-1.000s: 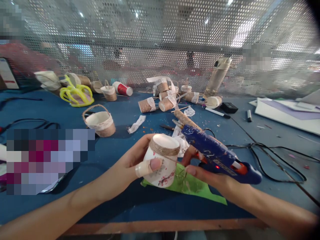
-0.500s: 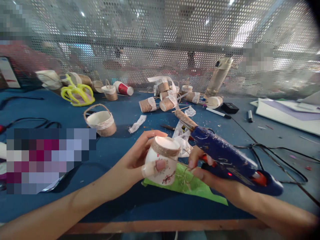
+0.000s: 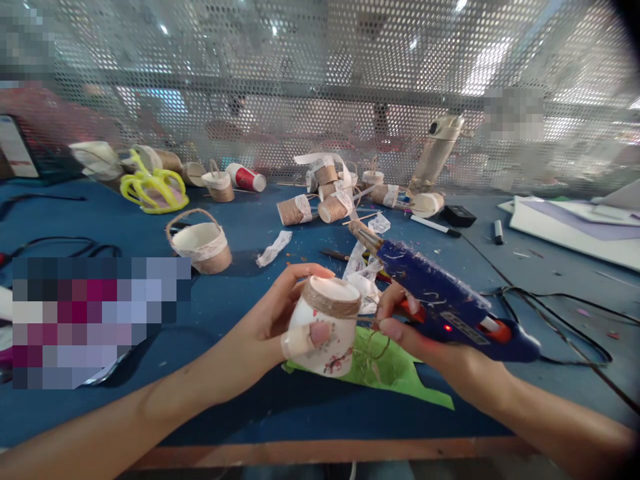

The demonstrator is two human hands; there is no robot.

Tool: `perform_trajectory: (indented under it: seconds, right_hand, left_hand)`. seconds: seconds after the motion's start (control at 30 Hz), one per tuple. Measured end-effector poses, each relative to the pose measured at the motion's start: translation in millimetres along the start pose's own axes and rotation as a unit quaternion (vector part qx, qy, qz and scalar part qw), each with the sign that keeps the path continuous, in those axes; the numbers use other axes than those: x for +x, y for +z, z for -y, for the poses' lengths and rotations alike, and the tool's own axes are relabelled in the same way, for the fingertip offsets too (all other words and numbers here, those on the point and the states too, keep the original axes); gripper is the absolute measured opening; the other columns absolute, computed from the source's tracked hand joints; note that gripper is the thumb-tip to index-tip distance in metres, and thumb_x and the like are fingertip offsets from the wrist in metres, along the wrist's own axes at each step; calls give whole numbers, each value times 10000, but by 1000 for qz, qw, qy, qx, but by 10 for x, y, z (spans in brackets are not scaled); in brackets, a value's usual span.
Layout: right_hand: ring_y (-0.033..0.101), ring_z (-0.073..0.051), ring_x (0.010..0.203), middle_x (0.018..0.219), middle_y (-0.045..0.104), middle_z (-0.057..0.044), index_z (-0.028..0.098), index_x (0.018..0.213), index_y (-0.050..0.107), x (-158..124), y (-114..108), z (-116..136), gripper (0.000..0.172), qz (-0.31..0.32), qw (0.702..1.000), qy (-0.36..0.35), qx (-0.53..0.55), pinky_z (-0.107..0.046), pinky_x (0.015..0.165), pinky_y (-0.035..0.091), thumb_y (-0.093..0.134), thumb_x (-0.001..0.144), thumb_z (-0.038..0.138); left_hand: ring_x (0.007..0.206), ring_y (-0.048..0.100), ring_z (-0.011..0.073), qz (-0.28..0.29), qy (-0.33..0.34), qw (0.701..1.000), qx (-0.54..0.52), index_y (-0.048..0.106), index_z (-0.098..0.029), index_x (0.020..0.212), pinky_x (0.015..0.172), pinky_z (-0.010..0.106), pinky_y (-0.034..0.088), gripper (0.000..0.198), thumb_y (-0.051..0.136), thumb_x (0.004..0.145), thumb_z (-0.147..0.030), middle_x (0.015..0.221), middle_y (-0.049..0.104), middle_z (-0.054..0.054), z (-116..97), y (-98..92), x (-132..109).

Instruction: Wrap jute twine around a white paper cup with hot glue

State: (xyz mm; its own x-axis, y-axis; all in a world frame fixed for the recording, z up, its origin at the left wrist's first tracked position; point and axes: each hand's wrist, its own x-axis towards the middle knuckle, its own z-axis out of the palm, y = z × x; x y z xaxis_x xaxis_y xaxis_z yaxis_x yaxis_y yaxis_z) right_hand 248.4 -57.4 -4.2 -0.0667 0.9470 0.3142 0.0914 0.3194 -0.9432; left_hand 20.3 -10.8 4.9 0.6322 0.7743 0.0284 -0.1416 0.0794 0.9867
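Note:
My left hand (image 3: 287, 320) is closed around a white paper cup (image 3: 327, 343) printed with small red flowers, its thumb wrapped in a bandage. Brown twine (image 3: 333, 300) circles the cup just below its rim. In my right hand (image 3: 415, 327) is a blue hot glue gun (image 3: 435, 287) with a lit red light, its nozzle pointing up and left. Thumb and index finger of that hand also pinch the loose end of the twine near the cup's right side. Beneath the cup lies a green sheet (image 3: 400, 377) with tangled twine on it.
A twine-and-lace basket (image 3: 203, 250) stands at left, near a yellow crown-shaped piece (image 3: 156, 190). Several twine-wrapped cups (image 3: 335, 205) lie at the back, before a perforated metal screen (image 3: 300, 80). Lace (image 3: 363, 270), a marker (image 3: 435, 225), black cable (image 3: 565, 300) and white boards (image 3: 575, 233) are around.
My right hand has tilted the glue gun, bringing its rear end up and left. The cup leans slightly more, and the twine end has come closer to its side.

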Motion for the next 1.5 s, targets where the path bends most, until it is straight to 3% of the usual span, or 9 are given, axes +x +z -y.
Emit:
perform_trajectory:
  seconds: [0.27, 0.47, 0.83, 1.5]
  right_hand:
    - [624, -140, 753, 795, 643, 31, 238, 821, 604, 16, -27, 39, 141, 23, 999, 19, -21, -297, 760, 563, 722, 845, 164]
    - [635, -122, 759, 818, 634, 35, 232, 820, 594, 38, -69, 28, 135, 58, 997, 40, -28, -241, 731, 570, 717, 860, 192]
    - [619, -126, 707, 782, 641, 36, 230, 815, 624, 23, 15, 36, 143, 17, 997, 67, 17, -246, 654, 560, 763, 813, 195]
    - [631, -104, 692, 782, 640, 54, 233, 818, 619, 39, 30, 47, 156, 38, 995, 83, 41, -210, 633, 569, 767, 813, 185]
  left_hand:
    - [1027, 599, 196, 47, -7, 999, -2, 512, -336, 1235, 861, 291, 507, 389, 683, 887, -309, 1173, 627, 22, 33, -88, 12]
    - [1038, 591, 198, 49, -14, 999, -10, 510, -344, 1235, 860, 279, 504, 399, 690, 881, -317, 1155, 633, 15, 47, -94, 6]
    - [1036, 592, 184, 68, 4, 997, -21, 530, -343, 1230, 871, 265, 495, 389, 693, 882, -284, 1159, 640, 8, 43, -89, 8]
    - [1092, 578, 206, 81, -4, 996, -23, 537, -338, 1261, 898, 283, 481, 410, 686, 882, -300, 1217, 619, 24, 56, -72, -14]
